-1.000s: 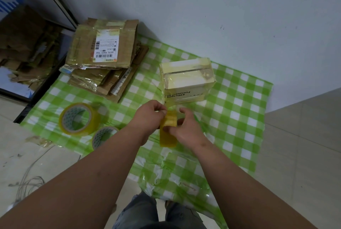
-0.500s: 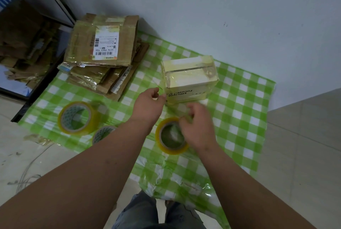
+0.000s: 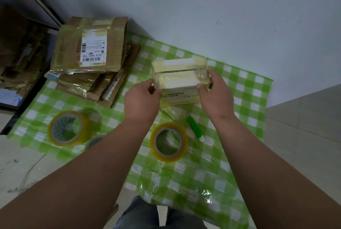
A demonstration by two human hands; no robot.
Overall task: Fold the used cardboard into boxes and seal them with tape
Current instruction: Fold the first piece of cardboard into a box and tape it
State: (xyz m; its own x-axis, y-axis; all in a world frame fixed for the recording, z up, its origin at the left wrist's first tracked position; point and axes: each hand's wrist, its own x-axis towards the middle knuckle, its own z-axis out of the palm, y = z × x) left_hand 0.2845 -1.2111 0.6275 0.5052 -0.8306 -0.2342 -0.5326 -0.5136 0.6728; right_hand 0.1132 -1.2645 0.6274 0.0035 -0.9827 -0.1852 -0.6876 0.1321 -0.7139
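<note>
Both bare forearms reach forward from the bottom corners, converging toward the middle. The left hand (image 3: 142, 99) grips the near left corner of the box (image 3: 180, 79), fingers curled over its edge. The right hand (image 3: 215, 93) grips the right end, thumb in front, fingers wrapped behind.

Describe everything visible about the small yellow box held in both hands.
The small yellow box is a pale yellow carton, glossy under clear tape that wraps its top and sides, with a dark seam running across the top. Its near face carries black print, upside down to the camera. It sits upright on the green checked sheet near the wall. The left hand grips its left end and the right hand its right end.
</note>
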